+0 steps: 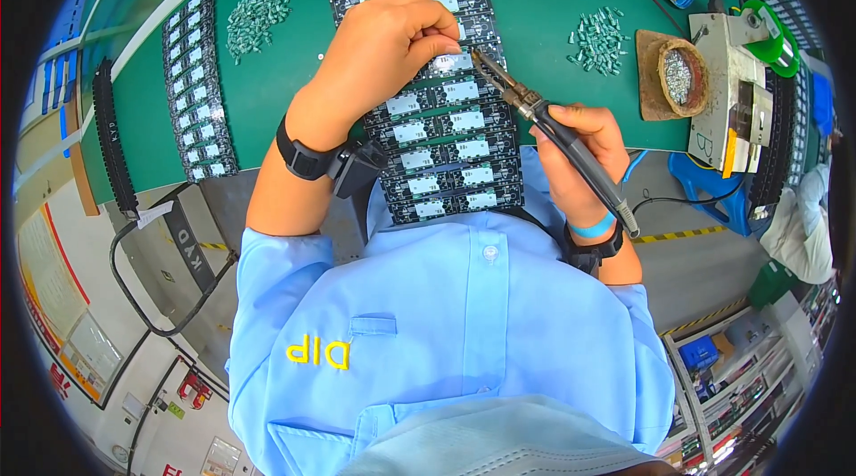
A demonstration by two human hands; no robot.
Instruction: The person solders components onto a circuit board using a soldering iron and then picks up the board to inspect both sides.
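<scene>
Circuit boards [441,133] mid-soldering near table [267,102] front edge. Left hand [383,53] fingers pinching board row; right hand [580,160] gripping soldering iron [553,133]. Next: steady tip contact.

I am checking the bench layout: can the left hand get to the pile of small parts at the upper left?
Probably yes. The left hand rests on the circuit board panel, and only bare green mat lies between it and that pile.
</scene>
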